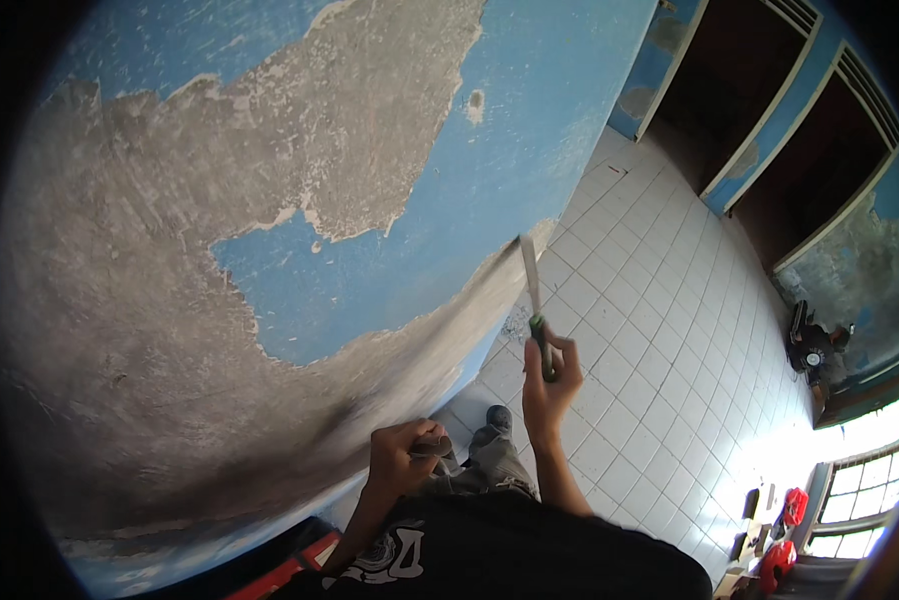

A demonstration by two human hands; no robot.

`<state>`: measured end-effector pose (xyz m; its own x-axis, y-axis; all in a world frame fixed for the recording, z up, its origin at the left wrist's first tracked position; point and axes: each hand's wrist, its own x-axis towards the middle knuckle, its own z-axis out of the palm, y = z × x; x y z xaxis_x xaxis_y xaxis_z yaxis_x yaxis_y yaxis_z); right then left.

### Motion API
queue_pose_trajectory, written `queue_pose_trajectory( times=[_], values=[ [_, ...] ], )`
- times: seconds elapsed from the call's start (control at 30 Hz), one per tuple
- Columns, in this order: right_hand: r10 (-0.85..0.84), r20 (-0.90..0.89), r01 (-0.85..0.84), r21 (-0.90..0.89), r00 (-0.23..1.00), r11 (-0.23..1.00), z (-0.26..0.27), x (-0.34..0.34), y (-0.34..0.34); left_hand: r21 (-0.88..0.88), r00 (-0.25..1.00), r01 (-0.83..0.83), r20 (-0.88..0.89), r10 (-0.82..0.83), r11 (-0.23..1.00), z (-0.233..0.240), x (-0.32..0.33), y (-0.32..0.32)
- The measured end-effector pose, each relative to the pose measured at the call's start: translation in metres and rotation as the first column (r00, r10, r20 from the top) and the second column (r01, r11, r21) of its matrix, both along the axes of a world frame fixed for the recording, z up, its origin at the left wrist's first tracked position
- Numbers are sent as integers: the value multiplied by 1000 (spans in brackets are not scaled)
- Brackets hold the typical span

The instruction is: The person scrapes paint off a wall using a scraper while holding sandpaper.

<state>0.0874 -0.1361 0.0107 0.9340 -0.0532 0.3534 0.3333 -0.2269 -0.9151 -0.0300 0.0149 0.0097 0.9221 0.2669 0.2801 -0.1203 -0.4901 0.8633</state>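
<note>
My right hand (pixel 551 394) grips the green-and-black handle of a scraper (pixel 532 277), its metal blade pointing away from me. The blade's tip meets or nearly meets the painted wall (pixel 494 165) near a ragged paint edge; contact cannot be told for sure. Closer to my body, my left hand (pixel 406 454) is closed around a curled brown sheet (pixel 431 447), whose exact kind is unclear. Blue paint covers part of the wall, and large bare grey plaster patches (pixel 149 225) show where it is gone.
White floor tiles (pixel 644 300) extend to the right, with dark crumbs (pixel 515 324) at the wall's foot. Another person (pixel 817 352) is low by the far wall. Two doorways (pixel 817 165) stand beyond. Red bags (pixel 778 564) lie near a window (pixel 862 487). A red-edged object (pixel 292 566) is beside me.
</note>
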Motion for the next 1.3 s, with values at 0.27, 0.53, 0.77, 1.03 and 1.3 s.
queue_pose_trajectory(
  times=[0.27,0.53,0.77,1.03,1.3],
  values=[
    [379,-338,-58,677,862,734,27,15,-12,22,999,34,-40,-33,999,-3,2,-12],
    [576,-590,52,722,565,690,-32,-39,-55,-241,981,49,-168,-91,969,-14,16,-37],
    [519,-706,-157,514,481,844,-84,-87,-103,-426,925,139,-267,-271,894,-45,18,-73],
    [-453,-889,-337,-446,63,829,-319,-216,-284,-330,837,340,-320,-443,881,-35,-20,-134],
    [-288,-944,-436,-330,161,838,-244,-349,-397,-293,813,271,-441,-381,917,-56,-92,-139]
  ],
)
